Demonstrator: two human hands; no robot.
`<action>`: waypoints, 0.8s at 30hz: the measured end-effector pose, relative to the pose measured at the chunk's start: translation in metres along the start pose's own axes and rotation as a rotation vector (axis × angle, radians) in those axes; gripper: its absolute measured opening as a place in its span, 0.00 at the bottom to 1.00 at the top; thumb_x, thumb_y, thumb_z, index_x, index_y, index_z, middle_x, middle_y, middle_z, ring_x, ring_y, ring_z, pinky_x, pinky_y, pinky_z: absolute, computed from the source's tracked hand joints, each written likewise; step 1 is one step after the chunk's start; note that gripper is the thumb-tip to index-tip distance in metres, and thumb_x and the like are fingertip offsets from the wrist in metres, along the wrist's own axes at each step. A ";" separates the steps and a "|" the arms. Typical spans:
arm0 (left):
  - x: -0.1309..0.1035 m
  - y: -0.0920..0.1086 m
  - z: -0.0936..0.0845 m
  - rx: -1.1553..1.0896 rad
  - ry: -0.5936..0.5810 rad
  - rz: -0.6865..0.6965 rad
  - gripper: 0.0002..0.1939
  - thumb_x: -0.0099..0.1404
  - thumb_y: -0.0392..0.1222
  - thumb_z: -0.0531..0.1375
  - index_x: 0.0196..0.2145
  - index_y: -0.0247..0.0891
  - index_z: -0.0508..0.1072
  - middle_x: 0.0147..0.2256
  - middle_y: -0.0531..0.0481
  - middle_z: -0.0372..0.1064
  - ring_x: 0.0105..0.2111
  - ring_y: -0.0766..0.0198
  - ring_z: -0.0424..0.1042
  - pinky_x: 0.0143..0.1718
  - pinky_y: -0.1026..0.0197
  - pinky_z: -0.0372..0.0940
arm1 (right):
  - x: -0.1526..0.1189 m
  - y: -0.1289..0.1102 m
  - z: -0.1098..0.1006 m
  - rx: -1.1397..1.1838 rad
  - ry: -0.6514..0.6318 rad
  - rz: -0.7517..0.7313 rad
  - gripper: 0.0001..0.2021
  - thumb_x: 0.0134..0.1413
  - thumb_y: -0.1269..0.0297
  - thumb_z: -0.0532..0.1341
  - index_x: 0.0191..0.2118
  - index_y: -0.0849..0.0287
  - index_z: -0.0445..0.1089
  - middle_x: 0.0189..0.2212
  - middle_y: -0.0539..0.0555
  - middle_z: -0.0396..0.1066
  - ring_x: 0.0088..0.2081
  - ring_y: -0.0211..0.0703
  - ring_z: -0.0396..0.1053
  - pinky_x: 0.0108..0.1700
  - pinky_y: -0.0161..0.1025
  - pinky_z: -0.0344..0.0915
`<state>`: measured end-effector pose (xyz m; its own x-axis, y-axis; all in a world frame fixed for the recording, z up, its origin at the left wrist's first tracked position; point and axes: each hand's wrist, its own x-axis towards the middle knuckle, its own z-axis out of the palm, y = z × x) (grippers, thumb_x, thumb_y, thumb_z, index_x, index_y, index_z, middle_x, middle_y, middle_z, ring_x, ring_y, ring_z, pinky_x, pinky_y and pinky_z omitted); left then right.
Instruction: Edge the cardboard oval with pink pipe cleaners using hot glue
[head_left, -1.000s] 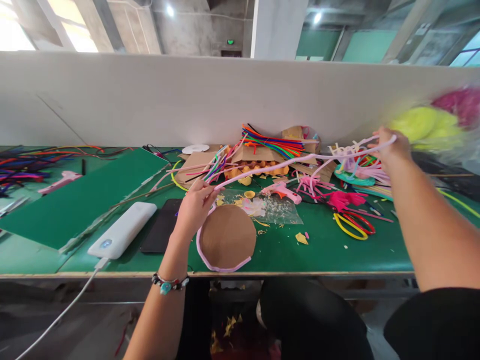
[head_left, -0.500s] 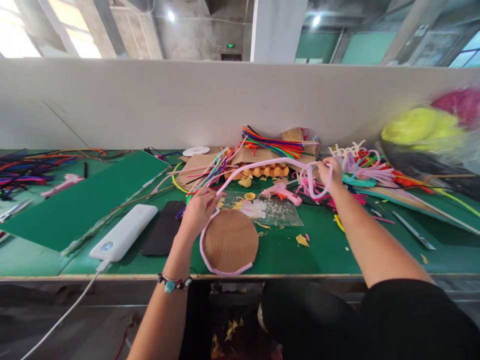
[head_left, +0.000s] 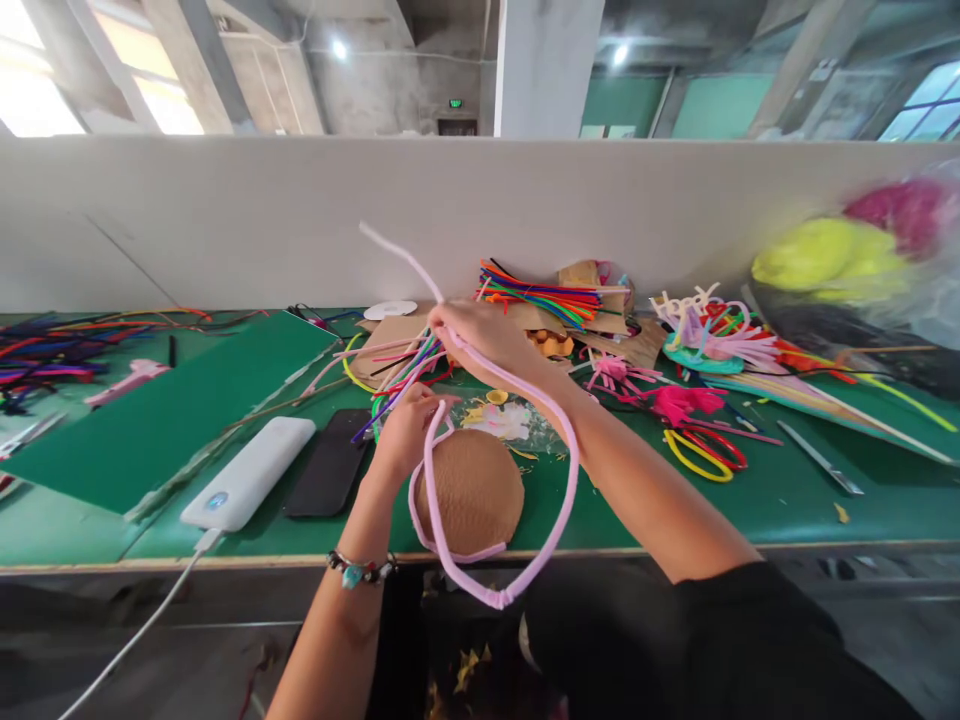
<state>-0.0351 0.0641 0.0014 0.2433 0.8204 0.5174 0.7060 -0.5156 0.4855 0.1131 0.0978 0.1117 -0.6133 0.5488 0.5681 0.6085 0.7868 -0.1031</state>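
Under everything, the green table (head_left: pixel 787 520) spreads wide, a green board (head_left: pixel 180 410) slanting across its left side. My pink strip (head_left: pixel 574 450) loops nearer than the round cardboard disc (head_left: pixel 480 490), whose left and near rim it also edges. My right hand (head_left: pixel 469 330) is closed round the strip, its loose end poking up far left; my left hand (head_left: pixel 409 425) (bracelet (head_left: pixel 352 574) at the wrist) pinches it by the disc's far-left rim.

Left hand (head_left: pixel 409 432), right hand (head_left: pixel 469 330), that's two! One bracelet (head_left: pixel 354 573), one pink-edged cardboard disc (head_left: pixel 480 490), one white disc (head_left: pixel 390 310), one green board (head_left: pixel 180 415), one power bank (head_left: pixel 251 475), one phone (head_left: pixel 328 465), and up top two lamps (head_left: pixel 339 48), one exit sign (head_left: pixel 455 104)!
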 end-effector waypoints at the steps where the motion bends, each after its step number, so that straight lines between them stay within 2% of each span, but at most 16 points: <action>1: -0.001 0.000 -0.002 0.007 -0.005 0.001 0.13 0.63 0.35 0.50 0.35 0.36 0.75 0.30 0.49 0.62 0.29 0.65 0.67 0.35 0.61 0.65 | -0.007 0.005 -0.006 -0.030 0.018 0.027 0.10 0.54 0.70 0.48 0.37 0.58 0.64 0.35 0.53 0.69 0.38 0.39 0.65 0.40 0.36 0.59; 3: -0.004 0.000 -0.005 0.022 -0.012 -0.002 0.13 0.63 0.34 0.50 0.36 0.36 0.75 0.30 0.49 0.62 0.30 0.65 0.68 0.35 0.61 0.65 | -0.030 0.019 -0.027 -0.098 0.099 0.120 0.12 0.53 0.72 0.47 0.40 0.58 0.64 0.39 0.57 0.68 0.42 0.45 0.65 0.44 0.43 0.58; 5: -0.006 0.000 -0.006 0.037 -0.024 -0.007 0.13 0.62 0.33 0.50 0.38 0.37 0.74 0.31 0.49 0.62 0.31 0.65 0.68 0.35 0.61 0.65 | -0.064 0.033 -0.054 -0.292 0.312 0.278 0.14 0.52 0.73 0.47 0.41 0.54 0.64 0.43 0.56 0.67 0.47 0.48 0.63 0.48 0.47 0.57; 6: -0.007 0.001 -0.007 0.045 -0.032 -0.009 0.13 0.62 0.33 0.51 0.38 0.37 0.74 0.31 0.49 0.62 0.31 0.65 0.68 0.35 0.62 0.65 | -0.083 0.039 -0.066 -0.381 0.405 0.379 0.16 0.50 0.73 0.46 0.42 0.53 0.64 0.43 0.57 0.67 0.48 0.50 0.63 0.48 0.49 0.57; 8: -0.007 0.003 -0.006 0.064 -0.051 -0.011 0.12 0.62 0.34 0.51 0.38 0.37 0.74 0.31 0.49 0.62 0.31 0.64 0.68 0.34 0.62 0.64 | -0.124 0.046 -0.081 -0.539 0.488 0.617 0.18 0.47 0.73 0.47 0.44 0.53 0.63 0.40 0.61 0.69 0.47 0.56 0.64 0.46 0.52 0.59; 9: -0.007 0.004 -0.006 0.076 -0.059 -0.011 0.12 0.63 0.35 0.51 0.38 0.37 0.74 0.32 0.49 0.62 0.32 0.64 0.67 0.34 0.62 0.64 | -0.143 0.049 -0.084 -0.595 0.434 0.757 0.18 0.47 0.71 0.47 0.44 0.53 0.64 0.37 0.62 0.69 0.44 0.58 0.66 0.42 0.53 0.61; 10: -0.007 0.006 -0.005 0.091 -0.066 -0.011 0.12 0.63 0.35 0.51 0.38 0.37 0.74 0.32 0.49 0.62 0.32 0.64 0.67 0.34 0.63 0.64 | -0.160 0.051 -0.082 -0.602 0.307 0.872 0.19 0.48 0.69 0.46 0.45 0.51 0.63 0.33 0.63 0.69 0.40 0.59 0.68 0.36 0.53 0.62; 11: -0.008 0.008 -0.004 0.109 -0.073 -0.012 0.12 0.63 0.36 0.51 0.38 0.37 0.74 0.32 0.49 0.62 0.31 0.65 0.67 0.33 0.63 0.63 | -0.173 0.052 -0.079 -0.591 0.253 0.927 0.19 0.47 0.68 0.45 0.44 0.51 0.65 0.24 0.61 0.68 0.31 0.60 0.69 0.28 0.52 0.62; 12: -0.008 0.010 -0.003 0.131 -0.080 -0.013 0.12 0.63 0.36 0.51 0.38 0.37 0.74 0.33 0.49 0.62 0.31 0.65 0.66 0.32 0.63 0.63 | -0.182 0.052 -0.073 -0.570 0.201 0.953 0.18 0.45 0.67 0.47 0.41 0.49 0.67 0.15 0.57 0.63 0.21 0.57 0.66 0.20 0.50 0.59; 14: -0.009 0.016 -0.001 0.184 -0.092 -0.017 0.12 0.63 0.38 0.51 0.37 0.38 0.74 0.33 0.48 0.61 0.28 0.65 0.65 0.29 0.64 0.62 | -0.188 0.046 -0.063 -0.512 0.104 0.960 0.14 0.41 0.66 0.50 0.34 0.48 0.70 0.09 0.53 0.58 0.11 0.49 0.58 0.14 0.44 0.54; 16: -0.009 0.022 0.000 0.241 -0.102 -0.020 0.12 0.64 0.39 0.51 0.36 0.38 0.74 0.34 0.48 0.61 0.26 0.65 0.64 0.27 0.63 0.61 | -0.177 0.030 -0.059 -0.465 0.061 0.917 0.13 0.42 0.65 0.51 0.33 0.49 0.70 0.13 0.54 0.64 0.13 0.47 0.61 0.16 0.44 0.57; 18: -0.009 0.027 0.001 0.293 -0.112 -0.023 0.12 0.64 0.39 0.51 0.37 0.40 0.73 0.34 0.47 0.61 0.26 0.65 0.64 0.27 0.63 0.60 | -0.156 0.003 -0.058 -0.417 0.105 0.807 0.18 0.50 0.62 0.48 0.46 0.50 0.66 0.22 0.57 0.71 0.23 0.52 0.69 0.23 0.47 0.63; 19: -0.009 0.029 0.001 0.315 -0.118 -0.025 0.11 0.64 0.38 0.51 0.37 0.40 0.73 0.34 0.47 0.61 0.26 0.64 0.64 0.27 0.62 0.60 | -0.144 -0.011 -0.058 -0.305 0.174 0.729 0.20 0.53 0.59 0.47 0.50 0.52 0.62 0.28 0.58 0.73 0.29 0.52 0.71 0.28 0.47 0.66; 20: -0.009 0.032 0.001 0.333 -0.125 -0.026 0.11 0.64 0.38 0.51 0.37 0.40 0.73 0.33 0.47 0.61 0.26 0.64 0.64 0.27 0.62 0.60 | -0.133 -0.025 -0.055 -0.120 0.175 0.617 0.22 0.55 0.56 0.47 0.54 0.53 0.57 0.37 0.59 0.73 0.37 0.50 0.72 0.35 0.46 0.68; 22: -0.009 0.036 0.002 0.357 -0.147 -0.023 0.11 0.63 0.36 0.51 0.36 0.40 0.73 0.33 0.48 0.61 0.26 0.64 0.65 0.28 0.62 0.60 | -0.115 -0.048 -0.044 0.120 0.011 0.422 0.24 0.56 0.55 0.48 0.58 0.52 0.52 0.47 0.57 0.69 0.45 0.47 0.69 0.42 0.44 0.68; 24: -0.010 0.039 0.004 0.367 -0.176 -0.010 0.11 0.63 0.36 0.51 0.36 0.40 0.72 0.33 0.48 0.61 0.27 0.64 0.66 0.29 0.62 0.60 | -0.105 -0.060 -0.025 0.084 -0.099 0.363 0.29 0.51 0.55 0.55 0.58 0.55 0.52 0.51 0.60 0.65 0.48 0.51 0.67 0.43 0.47 0.68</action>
<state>-0.0077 0.0372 0.0125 0.3227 0.8714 0.3694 0.8919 -0.4106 0.1895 0.1538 -0.0138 0.0790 -0.4140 0.8172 0.4011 0.7542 0.5546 -0.3516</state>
